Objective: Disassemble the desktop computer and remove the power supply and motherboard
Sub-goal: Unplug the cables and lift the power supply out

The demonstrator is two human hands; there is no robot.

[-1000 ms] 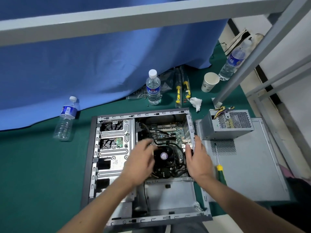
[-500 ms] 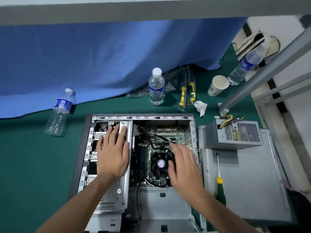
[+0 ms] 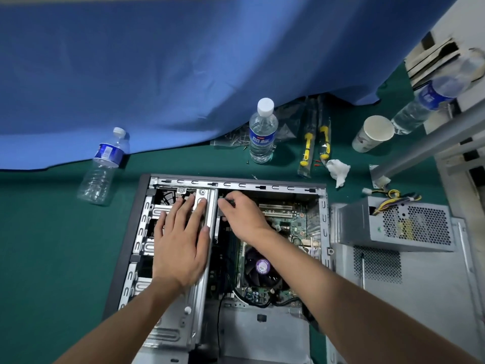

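Cable (image 3: 228,201), at board (image 3: 288,219): pinched by your right hand (image 3: 242,214); pull straight. Left hand (image 3: 181,240), fingers flat: brace the case (image 3: 236,183).

A dark green felt-like table covering (image 3: 47,232) spreads beneath a hanging blue cloth backdrop (image 3: 183,69); at right, slanting grey metal frame bars (image 3: 430,143) cross before a pale wall (image 3: 462,19)

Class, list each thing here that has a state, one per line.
computer case: open, lying flat
power supply: out, on side panel
motherboard: still in case
middle bottle: upright, capped
left bottle: lying, capped
left hand: flat on drive cage
right hand: pinching a cable
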